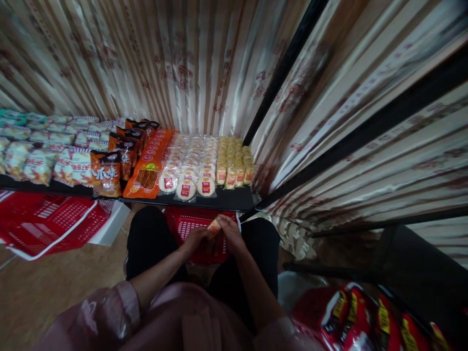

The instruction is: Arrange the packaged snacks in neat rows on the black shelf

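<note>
Between my knees, my left hand (196, 240) and my right hand (229, 231) meet around a small wrapped snack (214, 227) with an orange-red label, gripping it from either side. It looks like the yellow wrapped snacks (235, 168) lined up at the right end of the black shelf (234, 199). Below my hands is a red plastic basket (190, 222) with a slotted wall. In front of me on the shelf lie rows of round white rice crackers (185, 189) in clear wrappers.
Left of the crackers lie flat orange snack packs (146, 178), orange-and-black bags (106, 175) and several white bags (40, 165). Another red basket (54, 224) stands at lower left. Red bags (351, 317) lie at lower right. Curtains (183, 63) and black poles (285, 63) border the shelf.
</note>
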{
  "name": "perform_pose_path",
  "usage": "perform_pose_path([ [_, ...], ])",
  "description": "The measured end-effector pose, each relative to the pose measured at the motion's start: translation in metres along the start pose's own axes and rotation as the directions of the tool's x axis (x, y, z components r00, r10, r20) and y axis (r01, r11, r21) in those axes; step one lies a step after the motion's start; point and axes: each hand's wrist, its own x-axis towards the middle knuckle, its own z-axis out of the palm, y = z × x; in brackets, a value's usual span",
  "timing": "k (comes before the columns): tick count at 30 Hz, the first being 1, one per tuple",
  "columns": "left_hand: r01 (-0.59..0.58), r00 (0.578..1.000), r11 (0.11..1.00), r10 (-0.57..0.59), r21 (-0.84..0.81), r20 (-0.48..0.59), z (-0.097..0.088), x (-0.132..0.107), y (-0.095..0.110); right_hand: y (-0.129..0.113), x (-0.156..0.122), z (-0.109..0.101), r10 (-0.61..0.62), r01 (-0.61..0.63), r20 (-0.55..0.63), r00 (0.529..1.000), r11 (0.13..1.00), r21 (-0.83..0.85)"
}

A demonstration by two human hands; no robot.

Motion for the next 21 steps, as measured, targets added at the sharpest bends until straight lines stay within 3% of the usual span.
perform_pose_path([
  [4,-0.069,0.997,0.997,0.068,-0.038,-0.03,0.007,0.007,0.001,-0.012,-0.002,0.001,0.012,-0.013,0.03,0.999,0.999,0.041],
  [11,-0.152,0.986,0.986,0.146,-0.064,-0.085,0.016,0.01,0.013,-0.03,-0.005,0.003,-0.098,0.1,0.071,0.993,0.995,-0.025],
  [21,-0.156,0.979,0.985,0.145,-0.071,-0.143,0.021,0.018,0.051,-0.026,-0.002,0.005,-0.274,0.283,0.078,0.958,0.95,-0.135],
])
